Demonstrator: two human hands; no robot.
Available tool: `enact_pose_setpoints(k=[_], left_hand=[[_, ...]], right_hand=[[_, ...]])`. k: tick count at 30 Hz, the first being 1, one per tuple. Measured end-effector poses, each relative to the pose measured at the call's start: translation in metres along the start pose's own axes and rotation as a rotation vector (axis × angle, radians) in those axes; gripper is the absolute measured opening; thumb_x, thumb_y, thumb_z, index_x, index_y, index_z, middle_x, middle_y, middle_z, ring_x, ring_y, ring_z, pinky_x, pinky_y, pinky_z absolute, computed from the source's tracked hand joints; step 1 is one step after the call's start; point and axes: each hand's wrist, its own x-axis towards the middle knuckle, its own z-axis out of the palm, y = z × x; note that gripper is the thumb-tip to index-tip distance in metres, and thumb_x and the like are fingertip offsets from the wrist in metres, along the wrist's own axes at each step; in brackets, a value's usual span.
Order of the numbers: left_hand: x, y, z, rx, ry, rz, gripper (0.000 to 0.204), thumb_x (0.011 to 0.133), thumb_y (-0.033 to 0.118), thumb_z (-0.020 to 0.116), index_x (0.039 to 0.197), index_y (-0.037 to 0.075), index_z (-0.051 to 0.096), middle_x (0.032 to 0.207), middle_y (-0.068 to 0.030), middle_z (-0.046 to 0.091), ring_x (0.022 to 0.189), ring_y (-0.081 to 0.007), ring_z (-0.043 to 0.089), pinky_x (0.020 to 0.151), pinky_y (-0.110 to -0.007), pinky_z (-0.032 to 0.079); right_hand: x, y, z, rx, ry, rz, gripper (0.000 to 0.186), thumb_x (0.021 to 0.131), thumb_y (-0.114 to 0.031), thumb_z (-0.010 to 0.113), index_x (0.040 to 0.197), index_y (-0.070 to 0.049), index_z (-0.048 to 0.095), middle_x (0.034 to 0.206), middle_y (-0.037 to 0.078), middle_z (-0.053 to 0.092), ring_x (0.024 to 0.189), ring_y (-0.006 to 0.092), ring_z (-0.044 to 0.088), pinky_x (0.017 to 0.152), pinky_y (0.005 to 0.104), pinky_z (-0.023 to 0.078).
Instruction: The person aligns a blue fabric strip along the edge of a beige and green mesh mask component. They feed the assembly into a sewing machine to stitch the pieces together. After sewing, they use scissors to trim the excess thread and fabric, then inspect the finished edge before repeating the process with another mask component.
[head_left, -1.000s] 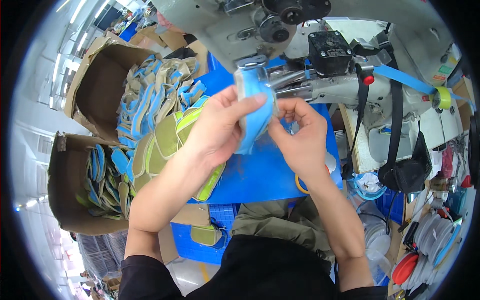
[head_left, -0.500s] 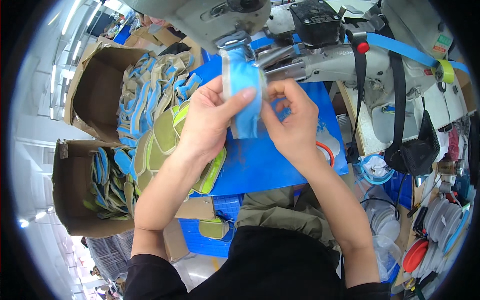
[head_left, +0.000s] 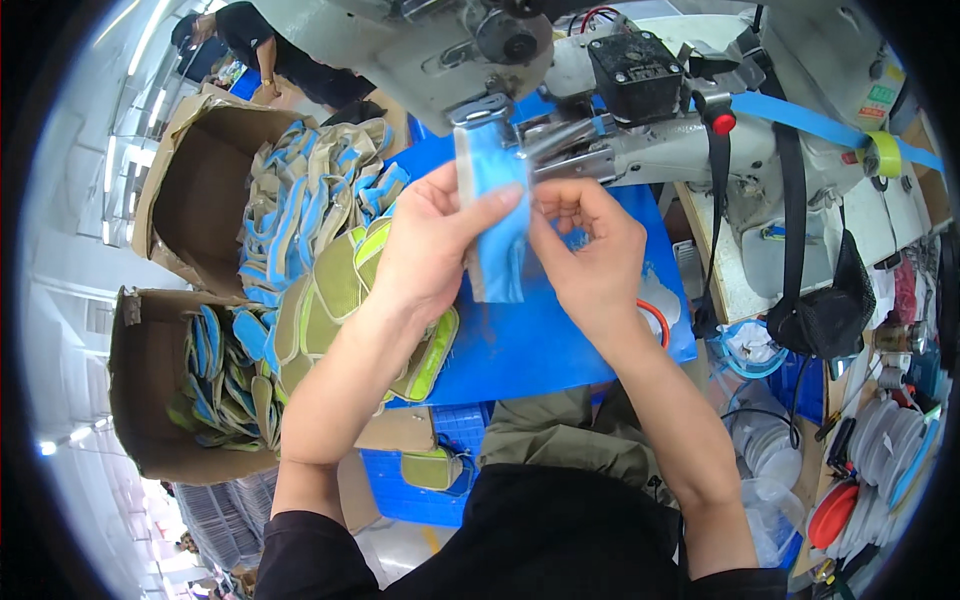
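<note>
A blue fabric strip with grey-beige edging (head_left: pixel 500 255) hangs below the presser foot of a sewing machine (head_left: pixel 480 110). My left hand (head_left: pixel 425 235) grips its left side, thumb lying across the blue face. At its right edge, my right hand (head_left: pixel 590 245) is closed in a pinch with the fingers curled; the fingertips touch the edge, partly blurred. The strip's upper end is under the machine head, where the needle cannot be made out. Blue tape (head_left: pixel 790 112) runs in from the right toward the machine.
Left of the blue work surface (head_left: pixel 520 365) lie olive and lime fabric pieces (head_left: pixel 335 285) and a heap of blue-beige strips (head_left: pixel 300 200). Two cardboard boxes (head_left: pixel 150 385) stand beside them. Black straps (head_left: pixel 795 200) hang at right. Far left, another person (head_left: pixel 275 50) leans over.
My view has shifted slightly, and another person has come into sight at the upper left. Both hands keep their places on the strip, which now hangs slightly narrower and more folded.
</note>
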Motion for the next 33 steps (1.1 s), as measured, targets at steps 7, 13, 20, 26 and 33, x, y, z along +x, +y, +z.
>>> enact_pose_setpoints(k=[7, 13, 20, 26, 33], left_hand=[[0.001, -0.002, -0.006, 0.001, 0.011, -0.023, 0.027, 0.091, 0.007, 0.08, 0.117, 0.002, 0.072, 0.107, -0.0057, 0.077, 0.091, -0.0114, 0.072, 0.084, -0.029, 0.059], [0.008, -0.013, -0.011, 0.163, 0.034, 0.172, 0.028, 0.088, 0.004, 0.082, 0.114, 0.001, 0.074, 0.103, -0.0066, 0.078, 0.089, -0.0108, 0.071, 0.084, -0.028, 0.058], [0.01, -0.016, -0.006, 0.297, 0.061, 0.276, 0.03, 0.085, 0.002, 0.086, 0.111, 0.0, 0.072, 0.099, -0.0061, 0.077, 0.086, -0.0099, 0.071, 0.081, -0.026, 0.058], [0.011, -0.021, -0.006, 0.272, 0.062, 0.299, 0.03, 0.085, 0.0, 0.084, 0.112, -0.001, 0.071, 0.099, -0.0064, 0.077, 0.089, -0.0101, 0.072, 0.081, -0.026, 0.059], [0.016, -0.011, -0.002, 0.285, 0.061, 0.231, 0.033, 0.086, -0.002, 0.082, 0.116, 0.0, 0.069, 0.102, -0.0052, 0.077, 0.088, -0.0088, 0.072, 0.081, -0.025, 0.058]], right_hand=[[-0.008, -0.003, 0.003, 0.021, 0.004, 0.063, 0.018, 0.083, -0.003, 0.078, 0.101, -0.004, 0.072, 0.09, 0.008, 0.075, 0.081, 0.0188, 0.073, 0.07, 0.0309, 0.054], [-0.01, 0.01, 0.0, 0.032, -0.021, -0.054, 0.018, 0.085, -0.001, 0.075, 0.103, -0.003, 0.073, 0.093, 0.01, 0.074, 0.082, 0.0211, 0.073, 0.073, 0.033, 0.055], [-0.009, 0.024, -0.001, 0.058, -0.055, -0.118, 0.021, 0.084, 0.0, 0.077, 0.104, -0.003, 0.072, 0.092, 0.01, 0.071, 0.081, 0.0212, 0.069, 0.072, 0.0312, 0.053], [-0.019, 0.031, 0.01, 0.106, -0.038, -0.032, 0.026, 0.082, 0.0, 0.082, 0.105, -0.003, 0.07, 0.09, 0.006, 0.069, 0.079, 0.0149, 0.063, 0.072, 0.0277, 0.051], [-0.017, 0.016, 0.005, 0.323, -0.071, 0.136, 0.022, 0.089, 0.004, 0.078, 0.108, 0.001, 0.069, 0.095, 0.003, 0.07, 0.086, 0.0077, 0.063, 0.078, 0.0242, 0.052]])
